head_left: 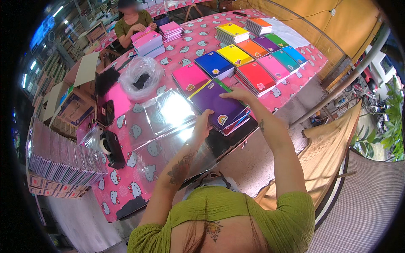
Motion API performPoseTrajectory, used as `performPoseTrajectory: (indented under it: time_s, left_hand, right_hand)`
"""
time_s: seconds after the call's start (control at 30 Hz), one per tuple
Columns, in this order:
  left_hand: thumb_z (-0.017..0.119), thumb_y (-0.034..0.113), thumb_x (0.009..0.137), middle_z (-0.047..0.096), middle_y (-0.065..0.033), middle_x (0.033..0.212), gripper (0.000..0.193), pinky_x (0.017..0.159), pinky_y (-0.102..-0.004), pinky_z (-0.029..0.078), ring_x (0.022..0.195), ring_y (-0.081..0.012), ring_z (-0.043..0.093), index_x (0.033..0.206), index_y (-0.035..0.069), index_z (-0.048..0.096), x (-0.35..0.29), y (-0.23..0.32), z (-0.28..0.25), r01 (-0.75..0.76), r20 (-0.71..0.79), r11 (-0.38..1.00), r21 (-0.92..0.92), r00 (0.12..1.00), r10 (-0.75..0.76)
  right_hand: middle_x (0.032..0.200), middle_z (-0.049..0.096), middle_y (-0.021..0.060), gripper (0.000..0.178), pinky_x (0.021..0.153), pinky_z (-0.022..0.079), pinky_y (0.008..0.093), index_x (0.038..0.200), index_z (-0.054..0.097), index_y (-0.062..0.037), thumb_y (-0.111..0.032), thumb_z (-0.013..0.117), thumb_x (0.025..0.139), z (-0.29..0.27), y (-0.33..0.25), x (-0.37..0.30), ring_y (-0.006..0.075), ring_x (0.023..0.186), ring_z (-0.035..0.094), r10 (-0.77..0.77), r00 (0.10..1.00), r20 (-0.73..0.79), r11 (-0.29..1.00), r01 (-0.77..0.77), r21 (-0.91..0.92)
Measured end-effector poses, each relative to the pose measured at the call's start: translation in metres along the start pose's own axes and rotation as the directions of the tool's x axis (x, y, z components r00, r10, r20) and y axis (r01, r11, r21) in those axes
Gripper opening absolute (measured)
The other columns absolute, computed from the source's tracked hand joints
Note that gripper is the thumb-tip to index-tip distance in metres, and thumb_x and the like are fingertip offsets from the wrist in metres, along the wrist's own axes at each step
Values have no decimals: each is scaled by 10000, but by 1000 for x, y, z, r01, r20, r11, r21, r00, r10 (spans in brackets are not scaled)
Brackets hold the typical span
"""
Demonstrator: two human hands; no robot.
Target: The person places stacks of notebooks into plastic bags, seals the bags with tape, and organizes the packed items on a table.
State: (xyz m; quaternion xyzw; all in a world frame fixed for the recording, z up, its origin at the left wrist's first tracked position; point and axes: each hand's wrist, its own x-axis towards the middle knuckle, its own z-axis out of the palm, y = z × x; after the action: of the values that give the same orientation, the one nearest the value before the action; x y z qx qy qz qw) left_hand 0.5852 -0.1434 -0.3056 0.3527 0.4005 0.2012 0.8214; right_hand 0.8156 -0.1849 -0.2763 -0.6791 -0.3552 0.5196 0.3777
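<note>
Between my hands is a stack of spiral notebooks [217, 105] with a purple cover on top and several colours showing at its edges. My left hand [203, 122] grips the stack's left edge, thumb on the cover. At the upper right edge, my right hand [237, 96] holds it with fingers partly hidden. Just beyond lies a pink notebook [190, 80], partly covered by the stack. Clear plastic film [168, 114] with a bright glare lies left of my hands.
Piles of notebooks in blue [214, 64], red [255, 78], yellow [232, 31] and other colours fill the table's far right. On the left are a tape dispenser [112, 149], a plastic bag roll [141, 78] and wrapped notebooks [63, 164]. A co-worker [134, 25] handles pink notebooks across the table.
</note>
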Motion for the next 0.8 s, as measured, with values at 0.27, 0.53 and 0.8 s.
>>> performPoseTrajectory:
  time_s: [0.27, 0.53, 0.8]
  left_hand:
    - [663, 233, 787, 621, -3, 762, 215, 631, -322, 502, 646, -153, 609, 953, 108, 609, -6, 10, -6, 34, 44, 999, 8, 998, -34]
    - [688, 258, 832, 634, -83, 938, 370, 708, -313, 499, 884, -181, 616, 1111, 38, 585, -53, 27, -1, -216, 41, 958, 188, 976, 212]
    - [720, 188, 773, 298, -195, 1489, 744, 1151, -618, 86, 1379, -392, 346, 1430, 181, 371, -165, 35, -114, -421, 815, -726, 544, 60, 576]
  right_hand:
    - [1298, 521, 265, 1051, 890, 523, 357, 1401, 335, 99, -468, 845, 677, 4, -16, -12, 305, 1131, 590, -53, 983, -178, 979, 17, -202]
    - [1293, 518, 231, 1001, 907, 525, 386, 1450, 229, 15, -311, 826, 716, 1, -20, -43, 287, 1093, 610, -166, 986, 19, 969, 160, 187]
    - [1277, 577, 164, 779, 918, 534, 361, 1463, 344, -48, -248, 712, 807, 109, -69, -91, 247, 1074, 632, -178, 874, 452, 810, -131, 571]
